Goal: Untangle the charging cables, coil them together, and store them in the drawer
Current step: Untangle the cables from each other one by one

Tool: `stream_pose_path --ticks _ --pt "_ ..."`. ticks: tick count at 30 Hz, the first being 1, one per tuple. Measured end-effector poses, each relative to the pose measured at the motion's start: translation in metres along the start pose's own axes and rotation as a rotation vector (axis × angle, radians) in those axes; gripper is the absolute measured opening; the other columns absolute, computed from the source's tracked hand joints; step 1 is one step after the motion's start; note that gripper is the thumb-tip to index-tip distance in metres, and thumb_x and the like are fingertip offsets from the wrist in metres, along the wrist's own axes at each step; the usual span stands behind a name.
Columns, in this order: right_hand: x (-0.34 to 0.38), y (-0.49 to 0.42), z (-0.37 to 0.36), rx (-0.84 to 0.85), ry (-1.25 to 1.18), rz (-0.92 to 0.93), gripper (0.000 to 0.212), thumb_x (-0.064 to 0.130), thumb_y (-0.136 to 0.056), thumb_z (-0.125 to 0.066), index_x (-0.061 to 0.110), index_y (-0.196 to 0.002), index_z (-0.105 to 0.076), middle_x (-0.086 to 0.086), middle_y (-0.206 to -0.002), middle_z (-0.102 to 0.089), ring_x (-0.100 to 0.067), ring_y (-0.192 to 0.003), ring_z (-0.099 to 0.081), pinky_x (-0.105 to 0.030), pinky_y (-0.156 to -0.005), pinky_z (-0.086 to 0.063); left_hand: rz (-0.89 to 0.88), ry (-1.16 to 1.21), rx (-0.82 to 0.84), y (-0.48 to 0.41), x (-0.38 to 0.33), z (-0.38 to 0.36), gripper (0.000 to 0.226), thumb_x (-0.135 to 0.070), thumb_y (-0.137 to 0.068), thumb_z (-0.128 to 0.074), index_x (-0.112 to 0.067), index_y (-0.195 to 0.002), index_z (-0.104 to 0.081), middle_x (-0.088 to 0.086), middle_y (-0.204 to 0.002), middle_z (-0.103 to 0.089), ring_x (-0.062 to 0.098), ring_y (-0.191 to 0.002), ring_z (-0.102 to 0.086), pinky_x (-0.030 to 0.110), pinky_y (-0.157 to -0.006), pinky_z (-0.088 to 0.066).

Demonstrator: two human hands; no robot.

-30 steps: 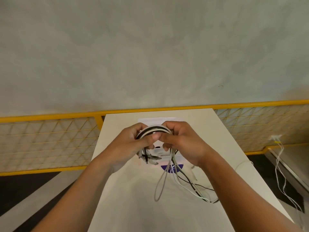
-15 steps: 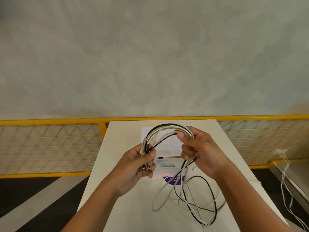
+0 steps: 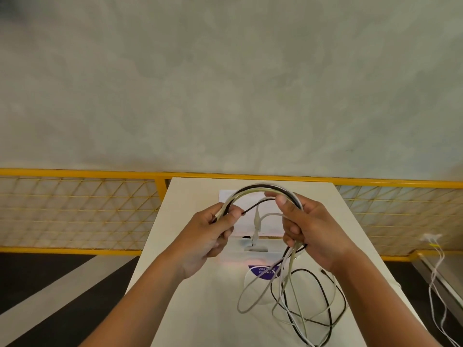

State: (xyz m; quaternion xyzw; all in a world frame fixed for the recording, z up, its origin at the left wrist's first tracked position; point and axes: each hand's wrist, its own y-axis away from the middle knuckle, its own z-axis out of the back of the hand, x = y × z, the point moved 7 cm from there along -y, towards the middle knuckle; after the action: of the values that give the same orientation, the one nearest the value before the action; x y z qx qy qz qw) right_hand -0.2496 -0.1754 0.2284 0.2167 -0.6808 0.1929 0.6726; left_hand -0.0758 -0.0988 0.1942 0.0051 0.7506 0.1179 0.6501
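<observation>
The cables [image 3: 263, 189] are gripped by the left hand [image 3: 213, 236] and the right hand [image 3: 312, 231] and bent into an arch above the surface [image 3: 200, 316], so a loop can be made. The loose ends are left on it.

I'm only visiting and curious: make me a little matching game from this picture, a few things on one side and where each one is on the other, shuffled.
Things:
1. cable arch
2. loose cable loops
3. yellow mesh fence
4. white side cables

Places:
A. running behind the table
B. dangling off to the right, beside the table
C. held up between the left hand and the right hand
D. lying on the table, near the person

Pairs: 1-C, 2-D, 3-A, 4-B.
</observation>
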Motion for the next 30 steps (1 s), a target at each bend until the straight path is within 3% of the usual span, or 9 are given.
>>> stream_pose_path --ticks 5,10,12,15,18,21,23,26,30 --pt "0.002 -0.002 0.005 -0.067 0.013 -0.004 0.029 0.037 -0.083 -0.071 0.013 -0.098 -0.079 -0.009 -0.061 -0.044 -0.019 -0.054 -0.036 -0.034 -0.052 -0.039 -0.019 -0.136 -0.072 -0.008 -0.005 -0.001 0.013 -0.027 -0.096 -0.062 -0.022 -0.1 -0.074 0.007 -0.069 -0.037 0.015 -0.053 -0.025 0.024 -0.046 -0.021" --pt "0.001 -0.004 0.003 -0.029 -0.059 -0.021 0.02 0.021 -0.092 -0.068 0.004 -0.095 -0.078 -0.011 -0.067 -0.057 -0.014 -0.046 -0.029 -0.03 -0.05 -0.037 -0.014 -0.173 -0.176 -0.015 -0.005 -0.001 0.021 -0.034 -0.095 -0.063 -0.017 -0.099 -0.074 0.008 -0.08 -0.066 0.013 -0.051 -0.038 0.022 -0.047 -0.027" --pt "0.001 -0.005 0.001 -0.01 -0.125 -0.028 0.02 0.021 -0.088 -0.068 0.004 -0.094 -0.077 -0.01 -0.069 -0.059 -0.012 -0.043 -0.026 -0.028 -0.048 -0.035 0.008 -0.103 -0.086 -0.014 -0.003 -0.012 0.022 -0.031 -0.098 -0.059 -0.014 -0.101 -0.073 0.001 -0.091 -0.074 0.012 -0.053 -0.045 0.02 -0.044 -0.028" --pt "0.001 -0.008 0.003 -0.02 -0.224 -0.034 0.023 0.024 -0.08 -0.07 0.007 -0.093 -0.077 -0.009 -0.071 -0.06 -0.011 -0.041 -0.025 -0.026 -0.047 -0.033 0.051 0.006 0.101 -0.011 0.0 -0.032 0.033 -0.034 -0.099 -0.055 -0.007 -0.112 -0.069 0.006 -0.107 -0.075 0.013 -0.068 -0.058 0.022 -0.048 -0.038" --pt "-0.001 -0.009 0.007 -0.048 -0.288 -0.028 0.017 0.023 -0.079 -0.07 0.011 -0.089 -0.077 -0.009 -0.073 -0.062 -0.01 -0.04 -0.024 -0.024 -0.046 -0.032 0.089 0.108 0.189 -0.008 0.004 -0.042 0.036 -0.037 -0.09 -0.058 -0.008 -0.109 -0.068 0.013 -0.101 -0.074 0.021 -0.084 -0.066 0.033 -0.068 -0.055" --pt "-0.005 -0.008 0.011 -0.086 -0.285 -0.035 0.013 0.022 -0.082 -0.07 0.013 -0.088 -0.077 -0.009 -0.074 -0.064 -0.01 -0.041 -0.026 -0.024 -0.046 -0.032 0.14 0.268 0.239 -0.005 0.009 -0.046 0.033 -0.032 -0.088 -0.062 -0.005 -0.106 -0.067 0.016 -0.089 -0.067 0.036 -0.098 -0.069 0.052 -0.084 -0.057" --pt "-0.007 -0.007 0.015 -0.115 -0.259 -0.045 0.01 0.016 -0.09 -0.067 0.011 -0.09 -0.075 -0.01 -0.076 -0.065 -0.01 -0.04 -0.027 -0.024 -0.046 -0.033 0.159 0.3 0.257 -0.004 0.008 -0.048 0.032 -0.03 -0.089 -0.062 -0.005 -0.107 -0.066 0.014 -0.084 -0.064 0.039 -0.095 -0.07 0.047 -0.076 -0.06" --pt "-0.007 -0.005 0.019 -0.143 -0.199 -0.056 0.013 0.012 -0.096 -0.062 0.009 -0.091 -0.074 -0.013 -0.077 -0.066 -0.011 -0.041 -0.027 -0.026 -0.048 -0.034 0.172 0.245 0.229 -0.002 0.004 -0.045 0.029 -0.03 -0.087 -0.064 -0.007 -0.104 -0.069 0.01 -0.08 -0.063 0.026 -0.071 -0.068 0.028 -0.057 -0.056" --pt "-0.007 -0.002 0.022 -0.137 -0.113 -0.062 0.014 0.009 -0.097 -0.06 0.008 -0.097 -0.074 -0.014 -0.079 -0.067 -0.012 -0.044 -0.028 -0.028 -0.049 -0.036 0.214 0.225 0.228 -0.003 0.005 -0.043 0.027 -0.027 -0.091 -0.065 -0.006 -0.106 -0.071 0.01 -0.078 -0.062 0.018 -0.064 -0.055 0.02 -0.047 -0.044"
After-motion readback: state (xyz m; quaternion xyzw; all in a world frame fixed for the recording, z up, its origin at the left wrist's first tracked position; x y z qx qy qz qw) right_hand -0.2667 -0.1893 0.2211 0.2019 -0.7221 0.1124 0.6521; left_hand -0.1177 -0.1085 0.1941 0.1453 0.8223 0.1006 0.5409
